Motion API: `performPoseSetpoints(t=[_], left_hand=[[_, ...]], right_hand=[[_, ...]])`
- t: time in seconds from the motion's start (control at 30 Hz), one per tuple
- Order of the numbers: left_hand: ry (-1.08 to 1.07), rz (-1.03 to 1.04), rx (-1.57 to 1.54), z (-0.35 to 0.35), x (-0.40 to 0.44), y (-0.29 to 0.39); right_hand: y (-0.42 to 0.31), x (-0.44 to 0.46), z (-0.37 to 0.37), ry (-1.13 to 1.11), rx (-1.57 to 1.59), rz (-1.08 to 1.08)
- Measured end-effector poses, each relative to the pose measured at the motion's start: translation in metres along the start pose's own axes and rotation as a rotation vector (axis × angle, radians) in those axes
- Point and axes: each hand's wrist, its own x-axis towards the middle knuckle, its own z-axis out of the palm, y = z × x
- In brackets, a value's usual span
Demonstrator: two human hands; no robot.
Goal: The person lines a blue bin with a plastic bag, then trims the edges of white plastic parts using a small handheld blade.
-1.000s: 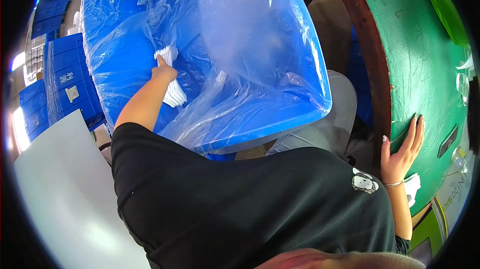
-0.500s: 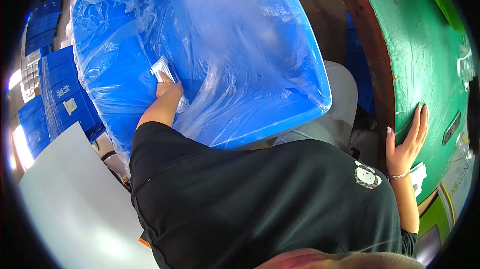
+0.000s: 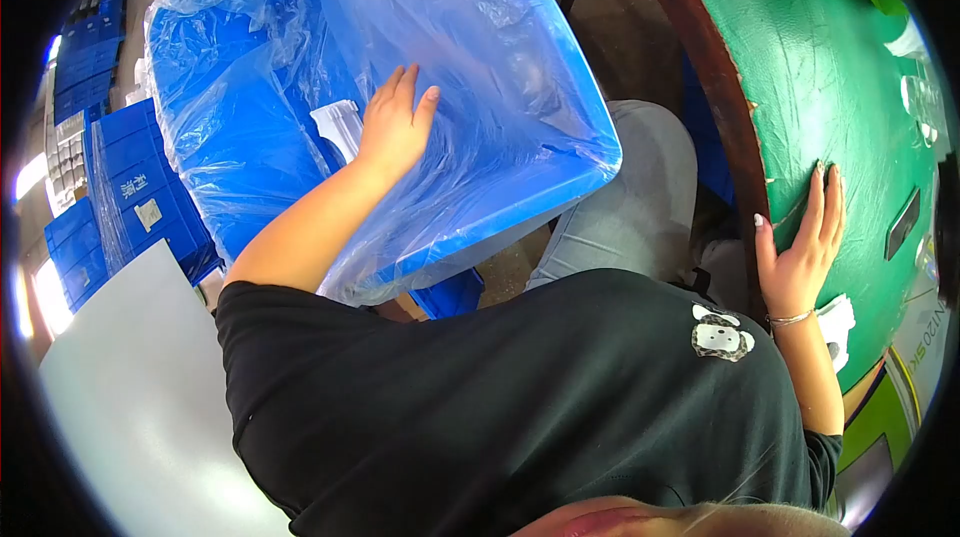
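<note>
My left hand (image 3: 393, 129) is over the inside of a blue bin (image 3: 500, 217), its fingers spread and nothing in them. Clear plastic film (image 3: 430, 47) lines the bin and hangs over its rim. Beside that hand lies a small white bundle (image 3: 338, 125) on the film, partly hidden by my forearm; its exact kind cannot be made out. My right hand (image 3: 803, 255) rests with fingers stretched on the green tabletop (image 3: 800, 67), near its dark edge. Just past my right wrist sits another white piece (image 3: 836, 322).
A dark flat rectangular object (image 3: 903, 224) lies on the green top. Blue crates (image 3: 140, 187) stand at the left, above a pale grey surface (image 3: 150, 377). My knee (image 3: 650, 167) is between bin and table.
My left hand has let go of the white bundle, leaving it in the bin, and has lifted and moved right. My right hand stays on the tabletop. The view has shifted a little.
</note>
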Motion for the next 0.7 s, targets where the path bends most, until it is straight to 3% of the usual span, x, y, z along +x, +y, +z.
performPoseSetpoints(t=[0.17,0.23,0.27,0.43,0.7], left_hand=[[-0.162,0.102,-0.259,-0.066,0.007,0.074],[-0.284,0.400,-0.298,-0.089,0.003,0.105],[-0.286,0.409,-0.293,-0.092,0.000,0.114],[-0.067,0.573,-0.195,-0.110,-0.005,0.162],[0.217,0.638,-0.082,-0.086,-0.027,0.188]], right_hand=[[0.001,-0.001,0.000,0.029,0.010,0.023],[0.002,-0.002,0.000,0.043,0.032,0.029],[0.002,-0.003,0.000,0.055,0.033,0.029],[0.006,-0.007,0.000,0.087,0.058,0.036],[0.014,-0.013,0.006,0.159,0.070,0.056]])
